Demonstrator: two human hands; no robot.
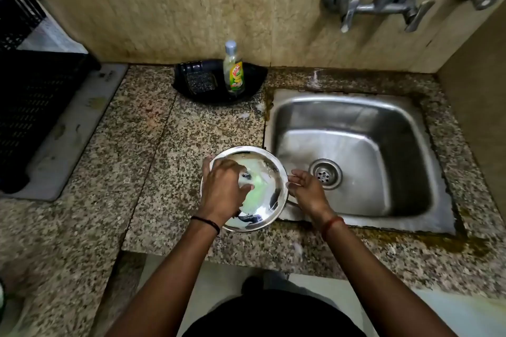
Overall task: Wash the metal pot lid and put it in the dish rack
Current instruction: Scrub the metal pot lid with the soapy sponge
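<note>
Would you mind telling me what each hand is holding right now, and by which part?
The left hand grips the metal pot lid at its left rim. The right hand holds nothing, its straight fingers at the lid's right edge.

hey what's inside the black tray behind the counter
The black tray holds an upright dish soap bottle and a dark scrub pad. What lies beneath them is covered.

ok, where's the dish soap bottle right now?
In the head view the dish soap bottle stands upright in a black tray at the back of the granite counter, against the wall, just left of the sink.
</note>
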